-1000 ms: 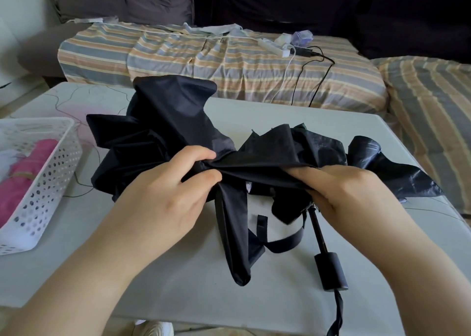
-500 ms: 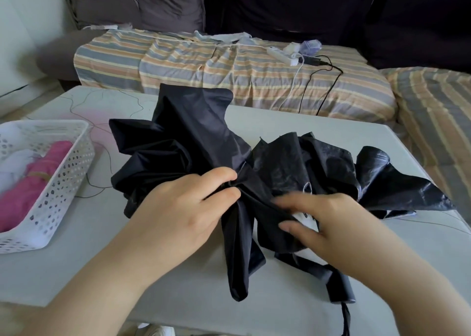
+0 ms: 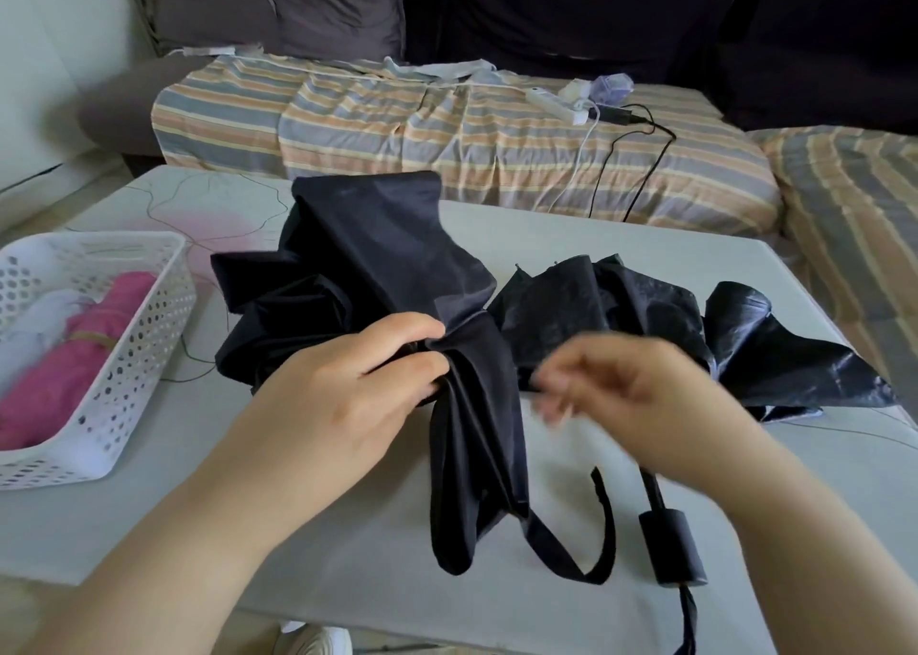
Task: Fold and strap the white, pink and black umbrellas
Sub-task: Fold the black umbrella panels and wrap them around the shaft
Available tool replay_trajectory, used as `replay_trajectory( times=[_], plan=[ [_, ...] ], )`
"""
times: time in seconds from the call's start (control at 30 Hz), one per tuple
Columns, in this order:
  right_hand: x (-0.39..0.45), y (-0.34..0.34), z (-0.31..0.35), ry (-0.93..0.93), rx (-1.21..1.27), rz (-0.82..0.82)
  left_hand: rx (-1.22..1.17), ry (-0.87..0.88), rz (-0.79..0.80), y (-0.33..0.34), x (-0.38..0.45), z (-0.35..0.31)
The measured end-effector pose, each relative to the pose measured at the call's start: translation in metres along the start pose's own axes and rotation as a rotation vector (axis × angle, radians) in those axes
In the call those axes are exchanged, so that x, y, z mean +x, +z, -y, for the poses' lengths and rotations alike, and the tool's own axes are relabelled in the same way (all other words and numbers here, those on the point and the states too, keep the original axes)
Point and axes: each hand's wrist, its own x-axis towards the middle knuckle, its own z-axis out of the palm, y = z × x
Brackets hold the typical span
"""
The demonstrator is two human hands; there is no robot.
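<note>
Now the left hand (image 3: 357, 386) pinches the black umbrella's (image 3: 377, 277) gathered folds; the blurred right hand (image 3: 621, 396), fingers loosely curled, holds nothing. Next, probably, gathering the panel at three o'clock.

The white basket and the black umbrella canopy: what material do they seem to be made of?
White basket: probably moulded plastic, matte, judging by its rigid walls pierced with regular round holes. Black umbrella canopy: thin synthetic fabric, perhaps nylon or polyester; it creases sharply and shows a glossy sheen on its right side.
</note>
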Motion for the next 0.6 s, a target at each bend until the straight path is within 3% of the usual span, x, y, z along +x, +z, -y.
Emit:
replay_trajectory(
  times=[0.07, 0.23, 0.33, 0.43, 0.6],
  plan=[
    [0.015, -0.001, -0.017, -0.052, -0.122, -0.232, -0.010, -0.008, 0.003, -0.001, -0.004, 0.002],
    [0.046, 0.038, -0.030, -0.285, -0.351, -0.019, -0.052, -0.051, -0.014, -0.005, -0.012, 0.009],
    [0.060, 0.055, -0.020, -0.426, -0.345, -0.016, -0.062, -0.069, -0.029, -0.008, -0.015, 0.013],
    [0.070, 0.059, -0.010, -0.468, -0.328, 0.003, -0.082, -0.081, -0.022, -0.013, -0.018, 0.015],
    [0.094, 0.067, 0.012, -0.470, -0.351, 0.229, -0.130, -0.124, -0.007, -0.023, -0.024, 0.023]
  ],
)
